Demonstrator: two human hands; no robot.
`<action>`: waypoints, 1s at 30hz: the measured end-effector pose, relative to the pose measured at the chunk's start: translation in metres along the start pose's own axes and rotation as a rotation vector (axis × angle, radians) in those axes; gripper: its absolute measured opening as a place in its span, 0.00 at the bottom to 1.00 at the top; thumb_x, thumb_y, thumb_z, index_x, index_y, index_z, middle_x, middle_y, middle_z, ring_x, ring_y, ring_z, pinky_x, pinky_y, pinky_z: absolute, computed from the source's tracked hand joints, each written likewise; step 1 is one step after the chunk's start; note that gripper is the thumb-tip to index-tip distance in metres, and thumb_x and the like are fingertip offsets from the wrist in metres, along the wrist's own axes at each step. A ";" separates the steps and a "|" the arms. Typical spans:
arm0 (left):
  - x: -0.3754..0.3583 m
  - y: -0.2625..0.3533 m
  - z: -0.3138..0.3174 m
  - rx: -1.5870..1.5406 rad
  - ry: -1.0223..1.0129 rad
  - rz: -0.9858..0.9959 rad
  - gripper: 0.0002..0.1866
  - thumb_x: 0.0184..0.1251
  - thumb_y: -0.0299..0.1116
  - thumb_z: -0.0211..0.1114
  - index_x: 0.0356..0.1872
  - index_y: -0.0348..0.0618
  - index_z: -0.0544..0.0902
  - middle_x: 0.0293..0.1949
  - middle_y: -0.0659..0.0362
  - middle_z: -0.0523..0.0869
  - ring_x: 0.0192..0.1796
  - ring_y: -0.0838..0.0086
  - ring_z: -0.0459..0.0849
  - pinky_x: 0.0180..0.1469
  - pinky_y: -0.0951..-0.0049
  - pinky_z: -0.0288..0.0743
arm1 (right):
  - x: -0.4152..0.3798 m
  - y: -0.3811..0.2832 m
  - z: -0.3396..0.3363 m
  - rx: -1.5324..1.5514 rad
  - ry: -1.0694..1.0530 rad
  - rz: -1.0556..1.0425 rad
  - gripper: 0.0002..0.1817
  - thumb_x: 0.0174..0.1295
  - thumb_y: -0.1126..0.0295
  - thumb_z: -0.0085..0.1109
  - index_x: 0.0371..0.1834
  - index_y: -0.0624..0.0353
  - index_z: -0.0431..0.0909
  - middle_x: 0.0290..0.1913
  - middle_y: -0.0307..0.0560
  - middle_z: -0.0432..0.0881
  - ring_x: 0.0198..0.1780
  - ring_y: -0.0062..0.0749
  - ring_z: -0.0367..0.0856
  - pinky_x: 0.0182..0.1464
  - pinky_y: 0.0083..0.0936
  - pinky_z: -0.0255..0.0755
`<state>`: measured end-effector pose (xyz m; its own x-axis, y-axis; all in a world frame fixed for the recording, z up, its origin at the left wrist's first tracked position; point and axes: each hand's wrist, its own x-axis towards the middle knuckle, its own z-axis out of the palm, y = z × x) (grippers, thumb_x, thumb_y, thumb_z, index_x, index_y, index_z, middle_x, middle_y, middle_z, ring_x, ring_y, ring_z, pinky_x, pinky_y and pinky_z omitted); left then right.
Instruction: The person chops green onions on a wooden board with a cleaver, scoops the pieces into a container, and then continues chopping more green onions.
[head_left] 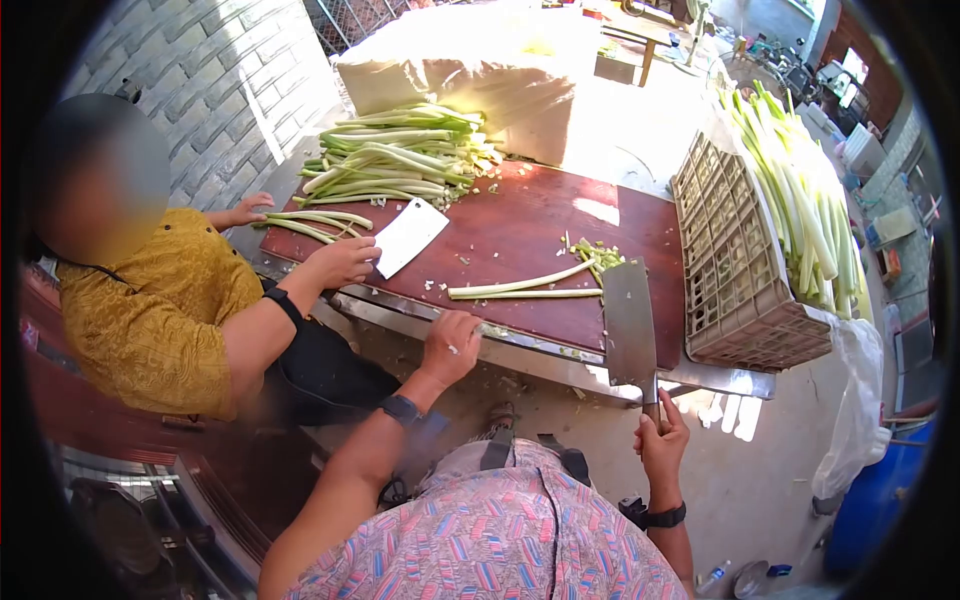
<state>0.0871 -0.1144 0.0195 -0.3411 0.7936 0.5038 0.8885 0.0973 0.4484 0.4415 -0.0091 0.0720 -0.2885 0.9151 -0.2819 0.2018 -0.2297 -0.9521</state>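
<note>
My right hand (661,440) grips the handle of a cleaver (629,325). The broad blade lies over the front right of the red-brown board (545,222), by the ends of two pale green celery-like stalks (525,291). Small chopped pieces (600,254) lie beyond those ends. At the board's front edge, my left hand (453,348) is loosely closed, apart from the stalks, with a whitish speck on it. To the left, another person's hand (347,262) is at a second cleaver (408,236); that person's other hand (252,209) is near a few stalks (318,222).
A large pile of stalks (395,155) covers the board's back left. On the right stands a plastic crate (735,260) packed with upright stalks (795,200), a plastic bag (850,400) hanging from it. Behind the board is a cloth-covered block (460,90). The co-worker (160,310) sits close on the left.
</note>
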 end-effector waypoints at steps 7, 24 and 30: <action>0.002 0.039 0.023 -0.284 -0.232 0.062 0.16 0.51 0.24 0.65 0.44 0.38 0.80 0.44 0.49 0.81 0.51 0.53 0.79 0.55 0.60 0.73 | -0.005 -0.008 -0.009 0.000 0.053 0.000 0.29 0.62 0.78 0.56 0.69 0.59 0.67 0.21 0.38 0.76 0.17 0.15 0.71 0.17 0.15 0.65; 0.002 0.067 0.062 0.192 -0.352 0.515 0.20 0.58 0.36 0.63 0.52 0.44 0.80 0.56 0.55 0.80 0.60 0.62 0.74 0.62 0.55 0.64 | -0.029 0.010 -0.027 0.030 0.133 0.034 0.30 0.61 0.80 0.55 0.70 0.59 0.67 0.22 0.38 0.76 0.18 0.16 0.71 0.18 0.15 0.65; -0.007 0.021 -0.016 0.202 -0.437 -0.266 0.20 0.57 0.37 0.65 0.50 0.42 0.78 0.57 0.50 0.78 0.63 0.57 0.72 0.64 0.50 0.59 | -0.029 0.012 -0.031 0.000 0.124 0.044 0.30 0.61 0.79 0.54 0.70 0.58 0.67 0.21 0.38 0.75 0.17 0.16 0.71 0.17 0.16 0.65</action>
<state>0.1027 -0.1276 0.0376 -0.4408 0.8974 0.0201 0.8451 0.4074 0.3461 0.4811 -0.0282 0.0721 -0.1616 0.9379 -0.3069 0.2120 -0.2708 -0.9390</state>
